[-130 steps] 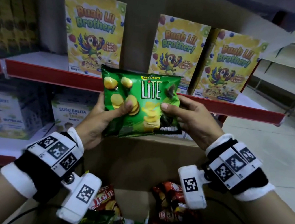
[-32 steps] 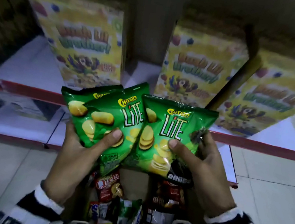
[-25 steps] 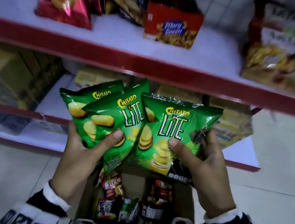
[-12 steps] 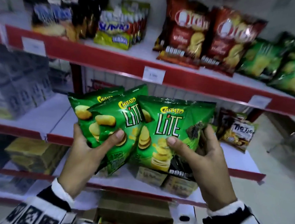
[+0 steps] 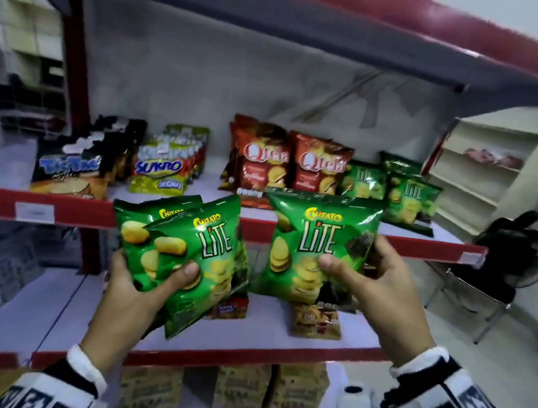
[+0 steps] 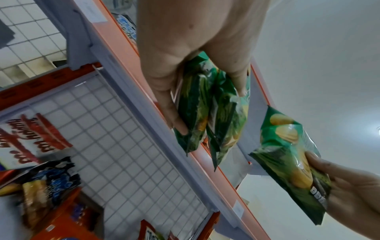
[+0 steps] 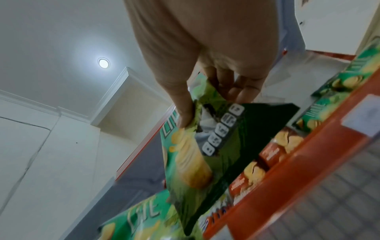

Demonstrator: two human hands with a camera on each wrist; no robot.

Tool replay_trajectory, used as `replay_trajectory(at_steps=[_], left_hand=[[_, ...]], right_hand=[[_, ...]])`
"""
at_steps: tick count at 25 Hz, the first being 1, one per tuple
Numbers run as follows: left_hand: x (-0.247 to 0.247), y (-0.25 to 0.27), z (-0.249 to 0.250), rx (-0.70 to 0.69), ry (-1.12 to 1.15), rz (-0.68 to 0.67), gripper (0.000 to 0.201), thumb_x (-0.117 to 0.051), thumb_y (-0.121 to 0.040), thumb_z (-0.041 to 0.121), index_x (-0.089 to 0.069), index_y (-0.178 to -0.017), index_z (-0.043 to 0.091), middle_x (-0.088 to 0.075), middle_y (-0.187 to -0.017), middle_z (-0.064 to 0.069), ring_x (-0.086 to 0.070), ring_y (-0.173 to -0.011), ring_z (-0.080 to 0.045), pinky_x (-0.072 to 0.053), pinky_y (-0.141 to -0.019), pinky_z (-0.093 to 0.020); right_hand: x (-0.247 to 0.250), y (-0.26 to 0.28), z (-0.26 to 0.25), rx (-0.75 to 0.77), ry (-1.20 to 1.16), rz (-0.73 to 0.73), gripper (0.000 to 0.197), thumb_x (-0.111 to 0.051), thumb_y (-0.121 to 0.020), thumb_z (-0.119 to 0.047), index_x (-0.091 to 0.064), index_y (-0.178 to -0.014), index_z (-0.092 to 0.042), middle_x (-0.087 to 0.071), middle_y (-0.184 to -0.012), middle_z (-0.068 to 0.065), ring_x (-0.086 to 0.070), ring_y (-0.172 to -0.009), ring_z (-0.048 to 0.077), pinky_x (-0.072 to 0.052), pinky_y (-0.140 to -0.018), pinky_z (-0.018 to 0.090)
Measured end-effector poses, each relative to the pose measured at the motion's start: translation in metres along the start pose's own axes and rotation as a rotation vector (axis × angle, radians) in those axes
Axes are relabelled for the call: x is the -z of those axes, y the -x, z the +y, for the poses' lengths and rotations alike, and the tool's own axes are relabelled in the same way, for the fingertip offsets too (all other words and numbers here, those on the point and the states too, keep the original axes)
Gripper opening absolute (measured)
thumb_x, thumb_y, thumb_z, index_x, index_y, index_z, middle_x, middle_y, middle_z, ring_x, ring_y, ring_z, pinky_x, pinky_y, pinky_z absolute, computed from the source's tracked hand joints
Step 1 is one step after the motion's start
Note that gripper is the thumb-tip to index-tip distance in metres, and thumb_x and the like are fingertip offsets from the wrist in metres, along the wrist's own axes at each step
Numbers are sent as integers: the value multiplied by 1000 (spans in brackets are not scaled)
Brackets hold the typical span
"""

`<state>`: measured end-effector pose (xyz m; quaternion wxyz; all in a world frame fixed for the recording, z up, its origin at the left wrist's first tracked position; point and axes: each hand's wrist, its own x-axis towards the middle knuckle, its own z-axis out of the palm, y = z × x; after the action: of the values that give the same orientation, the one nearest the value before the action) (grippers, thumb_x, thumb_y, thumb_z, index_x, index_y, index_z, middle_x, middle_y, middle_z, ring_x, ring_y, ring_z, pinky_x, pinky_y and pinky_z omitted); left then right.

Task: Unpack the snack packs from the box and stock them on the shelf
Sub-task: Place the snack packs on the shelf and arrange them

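My left hand (image 5: 150, 277) grips two green Chitato Lite packs (image 5: 191, 255), one behind the other, seen edge-on as the two packs (image 6: 207, 116) in the left wrist view. My right hand (image 5: 364, 276) pinches a third green Lite pack (image 5: 317, 245) by its lower right corner, thumb in front; this pack (image 7: 205, 146) hangs from the right hand (image 7: 207, 97) in the right wrist view. All three packs are held up just in front of the red-edged shelf (image 5: 410, 246), where more green Lite packs (image 5: 397, 194) stand at the right end. The box is out of view.
On the same shelf stand red Qtela bags (image 5: 287, 165), Sukro packs (image 5: 166, 165) and dark Tic Tac bags (image 5: 72, 166). A lower shelf (image 5: 241, 341) carries small boxes. A black chair (image 5: 500, 267) and an empty cream rack (image 5: 482, 175) stand to the right.
The view has lifted from the box and low shelves to the snack shelf. Both hands rose with their packs, and the right pack has drawn apart from the left pair.
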<state>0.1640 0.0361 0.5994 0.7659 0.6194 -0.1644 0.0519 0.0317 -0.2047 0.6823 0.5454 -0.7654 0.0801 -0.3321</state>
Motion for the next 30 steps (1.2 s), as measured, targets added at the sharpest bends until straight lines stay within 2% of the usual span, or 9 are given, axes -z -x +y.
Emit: replay_trajectory(at_steps=[2,6,10,14,17,21,24,27,30], left_hand=[[-16,-9,11,-19,-12,-29,75,-79,-53,44,-46,-119,31,-65,-109,13,-65,-91,3,-49,-74,-21],[-61,-29,25,-47,8,-62,73,-77,-57,33,-48,-123,20,-68,-107,6,-67,-81,7,-51,-58,-8],[-123,-52,27,-78,10,-41,66,-76,-56,33,-50,-116,26,-68,-103,7,-67,-80,6,-49,-68,-17],[-202,-73,16,-93,40,-64,69,-77,-54,35,-51,-117,27,-71,-103,7,-69,-85,-1,-52,-74,-23],[-239,-80,6,-81,53,-89,73,-76,-58,30,-49,-126,25,-71,-106,6,-70,-90,-3,-53,-63,-13],[-274,-83,1,-73,20,-77,65,-74,-69,17,-47,-128,25,-68,-106,9,-67,-79,10,-47,-56,-3],[-293,-87,3,-59,-13,-83,57,-73,-74,11,-48,-125,21,-66,-102,11,-63,-70,17,-43,-53,1],[-316,-100,8,-41,-49,-141,61,-76,-70,16,-48,-124,20,-68,-105,7,-67,-79,10,-49,-61,-4],[-342,-115,7,6,-58,-215,73,-79,-63,23,-48,-129,20,-69,-115,1,-68,-101,-12,-54,-84,-26]], right_hand=[[38,-32,-9,40,18,75,53,-81,-54,-39,-63,-100,-19,-72,-95,-5,-67,-90,11,-53,-78,31],[122,-115,0,74,20,220,50,-79,-67,-18,-56,-110,-8,-66,-101,6,-64,-88,18,-55,-71,25],[192,-190,39,18,63,286,44,-79,-69,-14,-52,-104,-12,-58,-89,-5,-59,-91,22,-51,-73,32],[237,-247,95,-118,94,212,35,-81,-70,-14,-51,-89,-16,-57,-88,3,-58,-93,27,-48,-93,58],[244,-267,128,-212,208,134,53,-83,-68,-16,-54,-111,-5,-62,-107,11,-62,-101,33,-50,-93,51],[245,-288,150,-284,307,-10,49,-82,-70,-16,-58,-110,-2,-65,-110,16,-65,-88,28,-56,-74,40],[245,-307,149,-281,403,-39,51,-82,-71,-18,-58,-112,0,-64,-113,17,-62,-104,34,-49,-95,49],[249,-314,146,-325,442,-55,57,-84,-68,-25,-58,-112,-1,-64,-112,14,-61,-104,31,-49,-95,42],[253,-308,147,-363,409,-37,69,-86,-66,-28,-50,-120,-5,-62,-112,13,-63,-97,25,-53,-84,37]])
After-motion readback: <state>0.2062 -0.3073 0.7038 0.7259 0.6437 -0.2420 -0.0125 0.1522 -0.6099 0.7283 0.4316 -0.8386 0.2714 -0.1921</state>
